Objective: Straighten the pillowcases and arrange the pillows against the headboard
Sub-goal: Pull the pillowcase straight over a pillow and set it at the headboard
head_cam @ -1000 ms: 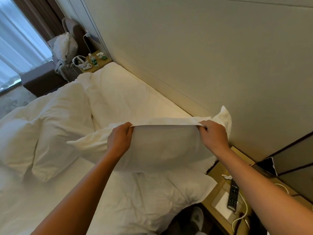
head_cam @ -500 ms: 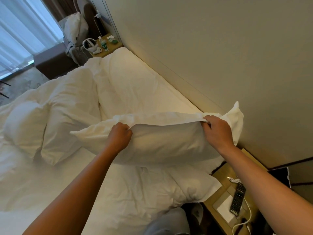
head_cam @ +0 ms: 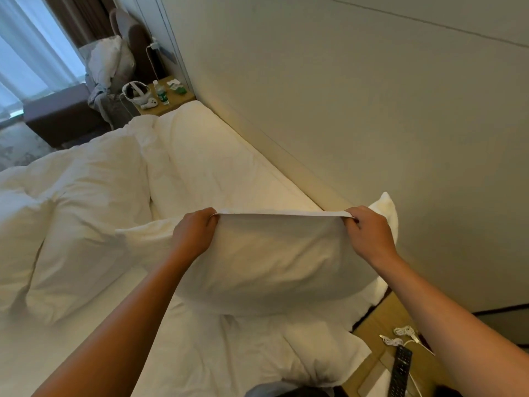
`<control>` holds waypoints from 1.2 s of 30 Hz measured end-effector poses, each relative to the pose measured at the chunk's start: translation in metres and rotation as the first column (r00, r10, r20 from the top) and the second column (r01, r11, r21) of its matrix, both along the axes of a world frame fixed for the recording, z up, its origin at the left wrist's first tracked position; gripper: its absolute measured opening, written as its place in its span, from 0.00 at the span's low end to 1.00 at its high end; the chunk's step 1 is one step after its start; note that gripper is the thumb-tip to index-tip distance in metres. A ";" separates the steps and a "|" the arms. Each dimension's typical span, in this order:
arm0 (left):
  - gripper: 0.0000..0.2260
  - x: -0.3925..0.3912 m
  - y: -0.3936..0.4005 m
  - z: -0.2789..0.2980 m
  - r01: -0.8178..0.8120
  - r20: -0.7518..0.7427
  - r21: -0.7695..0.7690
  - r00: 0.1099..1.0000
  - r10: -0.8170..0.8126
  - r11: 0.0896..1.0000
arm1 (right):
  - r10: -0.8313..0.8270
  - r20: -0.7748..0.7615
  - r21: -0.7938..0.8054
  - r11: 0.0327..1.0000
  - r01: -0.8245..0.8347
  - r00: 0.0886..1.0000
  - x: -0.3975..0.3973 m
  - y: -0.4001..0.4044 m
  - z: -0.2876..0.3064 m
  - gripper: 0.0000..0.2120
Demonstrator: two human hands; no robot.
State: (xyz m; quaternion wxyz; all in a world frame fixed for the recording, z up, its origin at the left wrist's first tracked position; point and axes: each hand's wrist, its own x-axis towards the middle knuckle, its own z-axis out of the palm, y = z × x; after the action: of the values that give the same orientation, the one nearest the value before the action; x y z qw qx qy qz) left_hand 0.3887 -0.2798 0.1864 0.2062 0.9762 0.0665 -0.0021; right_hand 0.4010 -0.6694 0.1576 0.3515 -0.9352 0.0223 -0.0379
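A white pillow hangs lengthwise above the near end of the bed, close to the beige padded headboard. My left hand grips the top edge of its pillowcase, and my right hand grips the same edge farther right, so the cloth between them is pulled taut. The pillow's right corner sticks up behind my right hand, near the headboard. Another white pillow lies flat on the bed to the left. A further pillow lies along the headboard beyond my hands.
A rumpled white duvet covers the bed below the pillow. The near nightstand at lower right holds a black remote and white cables. The far nightstand carries a headset, a bottle and small items. Beyond it stand a chair and curtains.
The pillowcase edge between my hands has gone from sagging to stretched straight and level, and the pillow has been lifted slightly. Both hands keep their grip.
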 end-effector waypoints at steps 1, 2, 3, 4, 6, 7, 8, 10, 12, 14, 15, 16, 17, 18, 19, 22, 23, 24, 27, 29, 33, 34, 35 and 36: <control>0.11 0.009 0.000 0.002 0.008 0.010 -0.005 1.000 -0.008 1.000 | -0.010 0.004 0.003 1.000 0.010 1.000 0.003 0.000 0.004 0.13; 0.11 0.018 0.000 0.005 0.018 0.022 -0.008 1.000 -0.018 1.000 | -0.022 0.009 0.007 1.000 0.022 1.000 0.006 0.001 0.008 0.13; 0.11 0.027 -0.001 0.008 0.030 0.034 -0.006 0.999 -0.030 1.000 | -0.040 0.015 0.014 0.999 0.040 0.999 0.007 0.001 0.012 0.13; 0.11 0.036 -0.002 0.011 0.041 0.047 -0.002 0.998 -0.041 0.999 | -0.063 0.020 0.024 0.998 0.062 0.998 0.008 0.002 0.015 0.13; 0.11 0.054 -0.006 0.018 0.058 0.080 0.001 0.995 -0.058 0.998 | -0.108 0.034 0.048 0.993 0.107 0.994 0.008 0.002 0.021 0.14; 0.11 0.063 -0.009 0.022 0.068 0.100 0.004 0.993 -0.068 0.998 | -0.126 0.047 0.057 0.991 0.123 0.991 0.008 0.002 0.024 0.14; 0.11 0.072 -0.012 0.026 0.083 0.121 0.011 0.989 -0.084 0.996 | -0.144 0.064 0.065 0.988 0.140 0.988 0.008 0.000 0.027 0.13; 0.11 0.092 -0.020 0.038 0.118 0.174 0.021 0.977 -0.120 0.993 | -0.176 0.095 0.069 0.983 0.170 0.980 0.011 -0.005 0.035 0.13; 0.12 0.113 -0.030 0.052 0.157 0.229 0.021 0.961 -0.158 0.987 | -0.219 0.119 0.067 0.975 0.212 0.968 0.014 -0.012 0.045 0.12; 0.13 0.133 -0.043 0.065 0.196 0.264 0.014 0.945 -0.193 0.981 | -0.270 0.139 0.066 0.963 0.263 0.953 0.017 -0.021 0.056 0.13; 0.13 0.142 -0.050 0.069 0.212 0.273 0.013 0.939 -0.207 0.977 | -0.298 0.148 0.065 0.954 0.292 0.943 0.018 -0.026 0.060 0.13; 0.13 0.150 -0.058 0.071 0.226 0.273 0.006 0.937 -0.219 0.974 | -0.331 0.157 0.065 0.944 0.324 0.931 0.018 -0.031 0.062 0.13; 0.13 0.158 -0.065 0.071 0.237 0.267 -0.006 0.937 -0.227 0.971 | -0.366 0.161 0.067 0.931 0.360 0.917 0.017 -0.035 0.062 0.14; 0.13 0.165 -0.073 0.067 0.249 0.254 -0.016 0.938 -0.237 0.968 | -0.399 0.155 0.063 0.917 0.394 0.904 0.015 -0.040 0.061 0.14; 0.12 0.170 -0.079 0.061 0.259 0.233 -0.011 0.940 -0.249 0.966 | -0.417 0.136 0.055 0.909 0.414 0.899 0.012 -0.044 0.058 0.14; 0.13 0.172 -0.091 0.028 0.331 0.098 0.051 0.937 -0.335 0.942 | -0.430 0.018 -0.021 0.903 0.430 0.903 0.000 -0.049 0.035 0.14; 0.13 0.169 -0.093 0.015 0.349 0.043 0.051 0.935 -0.352 0.936 | -0.433 -0.015 -0.066 0.900 0.431 0.901 -0.005 -0.047 0.025 0.14; 0.13 0.166 -0.095 0.003 0.353 0.004 0.032 0.935 -0.353 0.935 | -0.441 -0.032 -0.111 0.893 0.435 0.897 -0.009 -0.045 0.017 0.14; 0.14 0.160 -0.095 -0.020 0.316 0.004 -0.017 0.949 -0.316 0.949 | -0.453 0.024 -0.221 0.867 0.446 0.891 -0.010 -0.036 0.000 0.13; 0.15 0.161 -0.094 -0.026 0.321 0.030 -0.022 0.947 -0.320 0.947 | -0.446 0.063 -0.254 0.858 0.446 0.893 -0.006 -0.028 -0.002 0.12; 0.16 0.164 -0.091 -0.031 0.339 0.033 -0.045 0.941 -0.338 0.940 | -0.410 0.119 -0.212 0.879 0.427 0.904 -0.001 -0.019 0.002 0.13; 0.16 0.165 -0.090 -0.032 0.349 0.029 -0.056 0.937 -0.348 0.936 | -0.396 0.121 -0.173 0.895 0.412 0.910 -0.001 -0.017 0.002 0.14; 0.16 0.165 -0.089 -0.034 0.361 0.023 -0.068 0.933 -0.360 0.930 | -0.392 0.100 -0.116 0.908 0.402 0.914 -0.002 -0.016 0.002 0.14; 0.16 0.165 -0.088 -0.035 0.372 0.017 -0.086 0.928 -0.372 0.924 | -0.401 0.060 -0.052 0.913 0.404 0.914 -0.001 -0.016 0.002 0.14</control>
State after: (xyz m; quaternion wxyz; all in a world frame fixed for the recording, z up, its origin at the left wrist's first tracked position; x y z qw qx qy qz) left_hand 0.5536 -0.3681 0.1516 0.2444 0.9612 -0.1201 -0.0441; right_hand 0.3996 -0.6855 0.1591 0.3069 -0.9200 0.2045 -0.1326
